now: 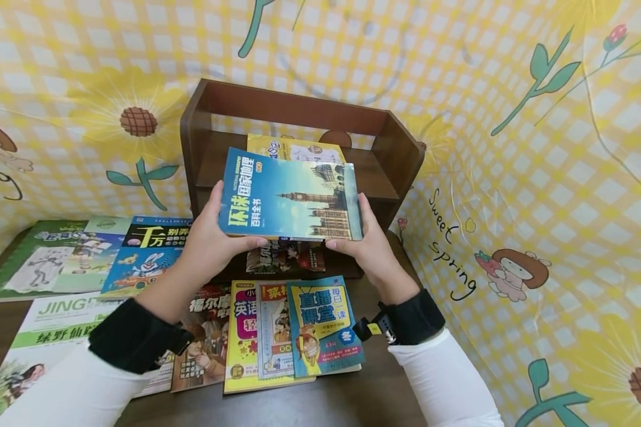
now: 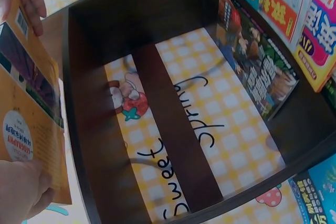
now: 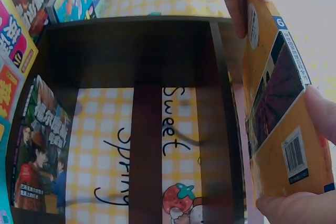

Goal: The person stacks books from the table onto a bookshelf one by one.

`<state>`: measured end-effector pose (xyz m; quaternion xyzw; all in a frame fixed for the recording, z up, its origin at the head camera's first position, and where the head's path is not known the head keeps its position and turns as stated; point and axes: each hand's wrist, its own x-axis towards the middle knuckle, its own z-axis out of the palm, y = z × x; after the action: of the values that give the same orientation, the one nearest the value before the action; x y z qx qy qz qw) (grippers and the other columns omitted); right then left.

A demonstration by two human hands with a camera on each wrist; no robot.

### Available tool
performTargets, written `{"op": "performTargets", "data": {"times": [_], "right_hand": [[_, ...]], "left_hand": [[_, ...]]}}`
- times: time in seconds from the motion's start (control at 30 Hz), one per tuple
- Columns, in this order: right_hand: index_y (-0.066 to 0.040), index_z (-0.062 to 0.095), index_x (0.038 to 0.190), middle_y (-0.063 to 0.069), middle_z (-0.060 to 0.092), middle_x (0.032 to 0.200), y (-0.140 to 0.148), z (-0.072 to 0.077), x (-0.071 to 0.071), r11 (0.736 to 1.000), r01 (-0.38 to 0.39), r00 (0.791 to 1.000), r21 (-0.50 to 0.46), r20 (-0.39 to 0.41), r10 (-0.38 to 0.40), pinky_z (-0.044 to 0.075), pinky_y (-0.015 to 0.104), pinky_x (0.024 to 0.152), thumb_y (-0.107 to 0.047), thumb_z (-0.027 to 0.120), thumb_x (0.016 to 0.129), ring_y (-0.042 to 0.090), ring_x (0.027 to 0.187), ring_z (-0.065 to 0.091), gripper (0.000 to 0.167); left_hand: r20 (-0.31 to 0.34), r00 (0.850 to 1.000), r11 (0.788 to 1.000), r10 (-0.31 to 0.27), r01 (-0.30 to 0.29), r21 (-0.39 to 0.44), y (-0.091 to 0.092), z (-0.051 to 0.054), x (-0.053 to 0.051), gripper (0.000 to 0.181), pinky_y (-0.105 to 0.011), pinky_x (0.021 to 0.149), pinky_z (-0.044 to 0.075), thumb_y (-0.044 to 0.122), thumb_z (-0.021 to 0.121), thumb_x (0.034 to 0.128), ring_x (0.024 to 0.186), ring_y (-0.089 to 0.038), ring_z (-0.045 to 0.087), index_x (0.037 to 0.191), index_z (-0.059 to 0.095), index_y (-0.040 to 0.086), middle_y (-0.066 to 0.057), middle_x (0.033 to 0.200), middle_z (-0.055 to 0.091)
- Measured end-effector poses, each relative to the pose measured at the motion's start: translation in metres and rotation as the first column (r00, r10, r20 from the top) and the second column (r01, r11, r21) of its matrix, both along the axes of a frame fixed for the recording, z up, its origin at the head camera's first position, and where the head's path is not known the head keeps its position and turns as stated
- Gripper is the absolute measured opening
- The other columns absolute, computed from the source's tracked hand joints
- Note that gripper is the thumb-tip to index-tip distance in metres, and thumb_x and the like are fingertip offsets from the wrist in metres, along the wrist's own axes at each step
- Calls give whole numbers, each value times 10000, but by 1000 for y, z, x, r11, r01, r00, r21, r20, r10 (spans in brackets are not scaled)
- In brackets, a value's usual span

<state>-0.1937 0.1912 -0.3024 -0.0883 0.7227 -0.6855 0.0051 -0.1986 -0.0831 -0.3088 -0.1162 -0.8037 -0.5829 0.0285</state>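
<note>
A blue book with a clock tower on its cover (image 1: 294, 193) is held up in front of the shelf, tilted, its cover facing the head view. My left hand (image 1: 213, 228) grips its left side, the thumb along the lower edge. The right side is gripped by my right hand (image 1: 367, 237), thumb also at the lower edge. Both wrist views show the orange back cover (image 3: 270, 145). Behind the book, a yellow book (image 1: 262, 142) is partly hidden on the upper level of the brown wooden shelf (image 1: 299, 104).
On the shelf's lower level stands a dark comic-style book (image 2: 252, 56). Several books lie on the dark table (image 1: 278, 409) in front, among them a blue-covered one (image 1: 326, 326) and a yellow one (image 1: 240, 356). More books, including a green one (image 1: 0, 279), lie at left. Patterned cloth (image 1: 486, 148) surrounds everything.
</note>
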Motion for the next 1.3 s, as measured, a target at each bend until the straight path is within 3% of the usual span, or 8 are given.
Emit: {"op": "performTargets", "data": {"times": [0.13,0.27,0.53,0.83,1.0,1.3], "right_hand": [[-207,-68,1557,-6,14,1621,2,1,-12,1000,9,999,20,50,-10,275,341,1144,55,692,843,177,1442,197,1075],[-189,-59,1559,-10,-3,1622,3,0,-19,999,21,997,34,74,-24,242,342,1160,33,697,849,168,1463,117,1061],[-168,-31,1561,1,41,1622,5,2,-29,998,34,997,46,67,-37,243,336,1159,17,698,854,170,1459,150,1032],[-161,20,1565,-17,73,1621,4,12,-38,992,86,992,91,89,-94,213,326,1171,-55,714,865,162,1468,115,991],[-153,29,1564,-13,58,1624,6,18,-45,988,98,989,121,100,-111,201,331,1175,-79,721,865,167,1476,83,987],[-161,61,1565,1,80,1624,10,30,-59,961,111,980,254,130,-148,204,371,1176,-154,723,876,185,1479,85,956]], "left_hand": [[29,1000,1000,5,-5,-10,2,2,-11,1224,-624,1107,220,345,827,752,1447,-374,161,1554,-86,202,-121,1604,140],[43,999,1000,14,-13,-22,4,1,-17,1212,-612,1104,240,361,827,748,1420,-384,232,1561,-53,177,-147,1580,213],[26,999,997,34,-32,-72,9,7,-25,1188,-615,1106,235,356,812,771,1420,-405,202,1556,-48,117,-183,1584,142],[-41,999,997,16,-19,-75,12,18,-40,1082,-590,1088,278,267,823,774,1356,-377,332,1549,84,110,-177,1489,345],[-29,999,996,-20,17,-89,15,27,-49,994,-559,1047,348,210,814,786,1284,-370,416,1523,157,94,-179,1411,430],[0,999,991,-38,38,-132,22,37,-59,963,-531,1007,392,199,781,823,1252,-378,433,1531,140,76,-190,1423,407]]}}
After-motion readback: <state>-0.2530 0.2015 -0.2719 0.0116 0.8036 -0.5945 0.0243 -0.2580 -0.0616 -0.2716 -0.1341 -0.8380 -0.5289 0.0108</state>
